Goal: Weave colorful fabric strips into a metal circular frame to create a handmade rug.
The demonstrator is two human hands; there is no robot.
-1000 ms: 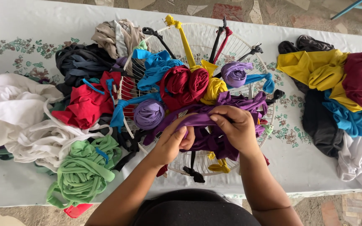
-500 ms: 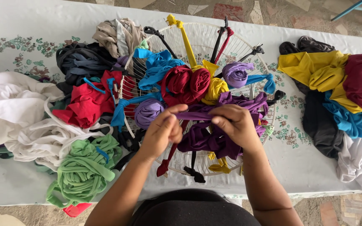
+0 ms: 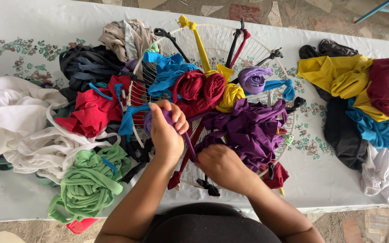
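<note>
A round white wire grille (image 3: 212, 40) lies on the table with cloth strips knotted through it. My left hand (image 3: 167, 130) is closed around a purple cloth strip (image 3: 187, 139) over the grille's left half, beside a small purple roll. My right hand (image 3: 223, 166) grips the same strip lower down, near the grille's front edge. A loose purple cloth heap (image 3: 253, 130) lies just right of both hands. Red rolls (image 3: 201, 87), a yellow roll (image 3: 230, 95), a blue knot (image 3: 169, 67) and another purple roll (image 3: 253, 78) sit on the grille.
White cloth (image 3: 19, 121), a red piece (image 3: 93, 110), dark and beige cloth (image 3: 86, 63) and green strips (image 3: 91, 182) crowd the left. A pile of yellow, maroon, blue, black and white cloth (image 3: 361, 99) lies at the right. The floral tablecloth (image 3: 320, 180) covers the table.
My left hand has lifted and closed over the purple strip by the small roll. My right hand dropped toward the front edge, drawing the strip down between them.
</note>
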